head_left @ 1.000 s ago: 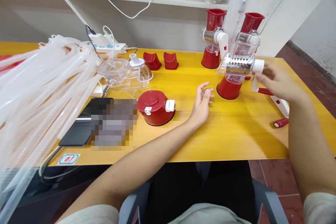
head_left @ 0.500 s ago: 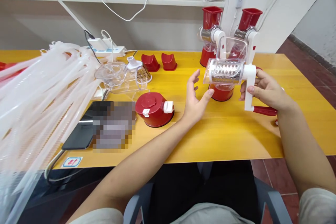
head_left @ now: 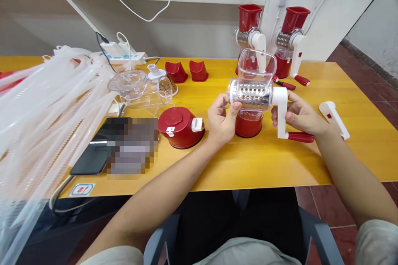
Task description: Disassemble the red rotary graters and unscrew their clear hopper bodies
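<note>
A rotary grater (head_left: 255,91) with a clear housing, a metal drum and a red base stands on the yellow table (head_left: 264,161) in front of me. My left hand (head_left: 221,121) grips the left end of its clear housing. My right hand (head_left: 300,116) is closed on its white crank with the red handle, at the right end. A loose red base with a white knob (head_left: 180,127) sits just left of my left hand. A spare white crank (head_left: 334,119) lies to the right of my right hand.
Two assembled red graters (head_left: 250,33) (head_left: 290,39) stand at the back. Two red cups (head_left: 186,71), clear housings with a drum (head_left: 143,87), a power strip (head_left: 122,51), a bundle of translucent plastic strips (head_left: 46,107) and a dark phone (head_left: 90,159) fill the left side.
The grater came from the right toward the middle of the table. My left hand went from open beside it to gripping its housing. My right hand stayed on the crank.
</note>
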`<control>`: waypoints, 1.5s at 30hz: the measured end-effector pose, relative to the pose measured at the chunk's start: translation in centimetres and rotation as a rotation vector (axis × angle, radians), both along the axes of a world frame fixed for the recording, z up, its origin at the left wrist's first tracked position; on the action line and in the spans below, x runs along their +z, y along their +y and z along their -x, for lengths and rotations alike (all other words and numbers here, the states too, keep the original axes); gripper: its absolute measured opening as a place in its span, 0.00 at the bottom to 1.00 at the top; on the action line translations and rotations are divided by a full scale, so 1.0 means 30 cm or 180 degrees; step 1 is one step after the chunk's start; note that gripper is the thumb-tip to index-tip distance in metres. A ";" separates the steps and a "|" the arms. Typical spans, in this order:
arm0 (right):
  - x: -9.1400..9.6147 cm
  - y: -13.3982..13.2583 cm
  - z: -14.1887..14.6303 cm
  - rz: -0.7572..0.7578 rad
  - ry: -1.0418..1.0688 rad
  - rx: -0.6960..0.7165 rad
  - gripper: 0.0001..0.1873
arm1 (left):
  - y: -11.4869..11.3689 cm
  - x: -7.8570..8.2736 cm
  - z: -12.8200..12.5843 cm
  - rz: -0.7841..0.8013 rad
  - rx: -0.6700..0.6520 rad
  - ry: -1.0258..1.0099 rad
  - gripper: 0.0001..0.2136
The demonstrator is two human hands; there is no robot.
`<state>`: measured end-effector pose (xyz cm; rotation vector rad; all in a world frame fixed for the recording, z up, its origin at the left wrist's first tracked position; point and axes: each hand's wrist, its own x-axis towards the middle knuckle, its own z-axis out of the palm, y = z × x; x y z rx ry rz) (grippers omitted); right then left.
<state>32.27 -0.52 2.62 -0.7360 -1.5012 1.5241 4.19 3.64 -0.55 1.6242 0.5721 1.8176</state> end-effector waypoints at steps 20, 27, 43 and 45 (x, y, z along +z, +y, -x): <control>-0.070 -0.044 0.125 0.0871 0.1192 0.1209 0.20 | 0.017 -0.005 0.017 0.0352 -0.0103 -0.0168 0.28; -0.062 -0.056 0.103 0.0932 0.1123 0.1168 0.20 | 0.023 -0.020 0.015 0.0235 -0.0041 -0.0166 0.27; 0.030 -0.012 -0.167 0.0566 -0.0188 -0.0117 0.32 | 0.018 -0.003 -0.004 0.0467 0.0170 -0.0287 0.31; 0.038 0.012 -0.197 0.0503 -0.0529 -0.0549 0.35 | 0.017 -0.006 -0.005 0.0480 0.0148 -0.0300 0.31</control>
